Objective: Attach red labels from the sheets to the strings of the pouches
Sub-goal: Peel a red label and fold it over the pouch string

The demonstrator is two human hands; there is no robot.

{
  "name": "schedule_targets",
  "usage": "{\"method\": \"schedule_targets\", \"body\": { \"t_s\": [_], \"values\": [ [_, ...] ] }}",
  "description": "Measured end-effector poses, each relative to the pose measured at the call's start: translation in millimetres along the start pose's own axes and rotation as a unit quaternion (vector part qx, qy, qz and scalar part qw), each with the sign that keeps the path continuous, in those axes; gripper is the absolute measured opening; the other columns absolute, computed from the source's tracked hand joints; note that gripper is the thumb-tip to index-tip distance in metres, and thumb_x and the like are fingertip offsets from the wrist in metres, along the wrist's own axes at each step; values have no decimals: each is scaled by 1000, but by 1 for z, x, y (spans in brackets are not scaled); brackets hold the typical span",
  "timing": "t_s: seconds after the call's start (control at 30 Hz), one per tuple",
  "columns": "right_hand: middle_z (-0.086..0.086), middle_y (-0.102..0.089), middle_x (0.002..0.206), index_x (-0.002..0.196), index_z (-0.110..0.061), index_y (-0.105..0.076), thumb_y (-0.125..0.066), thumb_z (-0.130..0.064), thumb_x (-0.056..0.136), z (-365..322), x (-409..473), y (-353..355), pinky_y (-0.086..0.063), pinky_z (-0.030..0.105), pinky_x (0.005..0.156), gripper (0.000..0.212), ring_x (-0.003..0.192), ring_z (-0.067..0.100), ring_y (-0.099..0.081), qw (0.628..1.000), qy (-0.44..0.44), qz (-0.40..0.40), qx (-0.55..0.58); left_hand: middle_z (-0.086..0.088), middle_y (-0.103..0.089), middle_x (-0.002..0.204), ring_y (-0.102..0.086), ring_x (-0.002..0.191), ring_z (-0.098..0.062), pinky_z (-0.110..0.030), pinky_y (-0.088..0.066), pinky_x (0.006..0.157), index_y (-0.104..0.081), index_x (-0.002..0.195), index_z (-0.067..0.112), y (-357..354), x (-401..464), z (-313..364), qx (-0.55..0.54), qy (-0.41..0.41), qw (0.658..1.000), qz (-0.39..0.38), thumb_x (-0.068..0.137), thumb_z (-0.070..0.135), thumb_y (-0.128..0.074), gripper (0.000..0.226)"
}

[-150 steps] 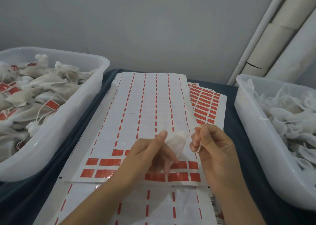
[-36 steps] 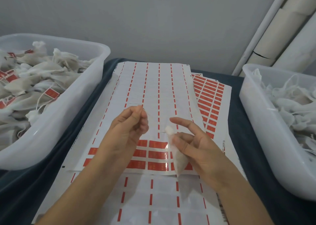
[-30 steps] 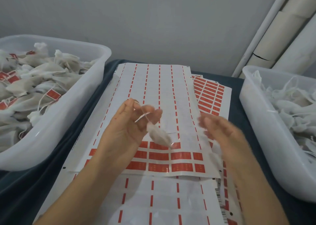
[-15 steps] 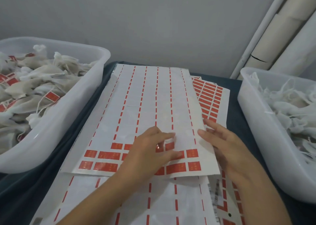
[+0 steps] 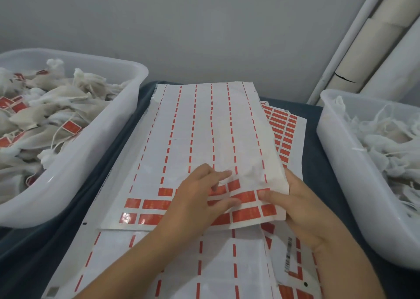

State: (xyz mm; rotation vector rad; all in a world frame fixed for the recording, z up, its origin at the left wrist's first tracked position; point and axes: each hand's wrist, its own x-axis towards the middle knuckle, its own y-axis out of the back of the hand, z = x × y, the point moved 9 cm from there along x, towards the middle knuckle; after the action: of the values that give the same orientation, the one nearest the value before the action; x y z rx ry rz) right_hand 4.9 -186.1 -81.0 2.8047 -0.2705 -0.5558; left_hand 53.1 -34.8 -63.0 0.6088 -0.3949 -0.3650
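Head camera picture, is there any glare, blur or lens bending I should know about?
Head view: soft, even light, only faint shadows under the hands; glare shows on the glossy red labels at the top sheet's lower left corner; wide-angle bending curves the left tub and right tub; the left hand and right hand look reasonably sharp.

2 white tubs [image 5: 75,173] at 9 and 3 o'clock, 2 hands [image 5: 200,198], and at least 3 label sheets [image 5: 204,135] stacked between.
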Motion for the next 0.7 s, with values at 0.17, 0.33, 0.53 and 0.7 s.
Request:
{"method": "schedule_targets", "body": {
  "t_s": [0.17,0.33,0.53,0.7],
  "values": [
    [-6,-64,108,128,-36,-42,-54,-38,91,1,1,-4,-56,25,67,39,89,18,-66,999,-19,40,18,32,-34,89,-45,85,0,-13,-44,84,-55,126,32,2,-4,1,12,1,999,30,75,49,-63,55],
    [-6,-63,112,126,-35,-43,-65,-46,73,-1,0,-7,-55,38,83,59,95,19,-64,998,-8,66,13,35,-33,86,-44,83,5,-12,-44,82,-59,122,31,5,-6,10,-1,-12,999,47,68,57,-49,61],
    [-8,-63,110,124,-37,-45,-66,-52,54,-4,-5,-12,-55,40,82,75,94,19,-65,995,12,82,49,30,-44,83,-51,87,6,-4,-45,72,-68,108,25,15,-7,13,-43,-17,995,88,69,52,-51,51],
    [-9,-61,114,126,-37,-42,-64,-58,50,-4,-7,-15,-52,46,90,81,99,19,-63,996,15,81,26,27,-47,76,-56,72,-2,1,-41,74,-73,95,19,18,-6,17,-27,-43,996,77,71,49,-52,44]
  ]
}}
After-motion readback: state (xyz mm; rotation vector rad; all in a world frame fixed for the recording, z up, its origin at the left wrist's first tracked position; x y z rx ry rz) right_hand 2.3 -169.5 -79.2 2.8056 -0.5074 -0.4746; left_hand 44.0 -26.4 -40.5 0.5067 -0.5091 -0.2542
